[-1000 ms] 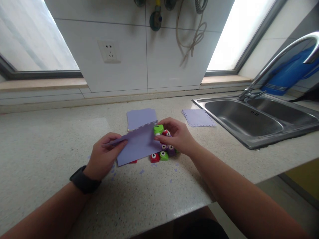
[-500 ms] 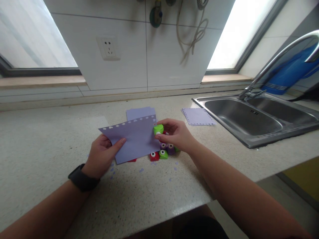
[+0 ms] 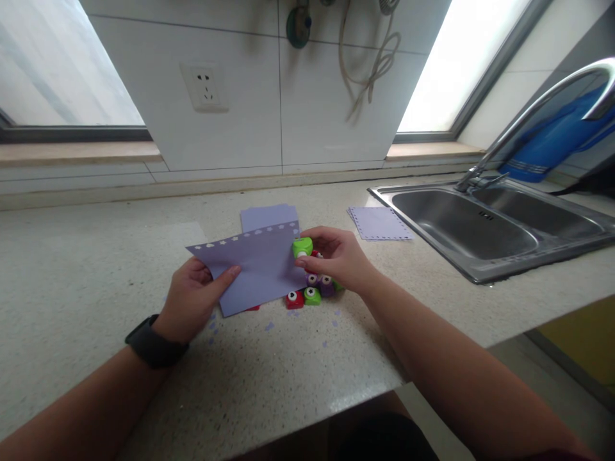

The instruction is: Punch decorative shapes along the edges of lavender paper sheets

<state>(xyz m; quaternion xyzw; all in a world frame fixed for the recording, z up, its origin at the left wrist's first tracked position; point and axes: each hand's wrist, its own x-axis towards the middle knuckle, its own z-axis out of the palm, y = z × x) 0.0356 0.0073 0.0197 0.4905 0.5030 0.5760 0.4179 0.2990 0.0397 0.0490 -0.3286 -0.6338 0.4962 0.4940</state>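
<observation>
Paper sheet (image 3: 262,262), purple, rectangular, centre frame, pinched in left hand (image 3: 195,298), right hand (image 3: 342,259) grasping rounded green plastic punch (image 3: 302,245) at its right edge.

A hole-edged purple sheet (image 3: 262,266) tilts, green punch (image 3: 302,246) at its right edge.

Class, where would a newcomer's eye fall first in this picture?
Probably on the purple sheet at the centre, gripped by the left hand, with cut-out shapes along its far edge. Next comes the bright green punch in the right hand, then the shiny steel sink at the right.
</observation>
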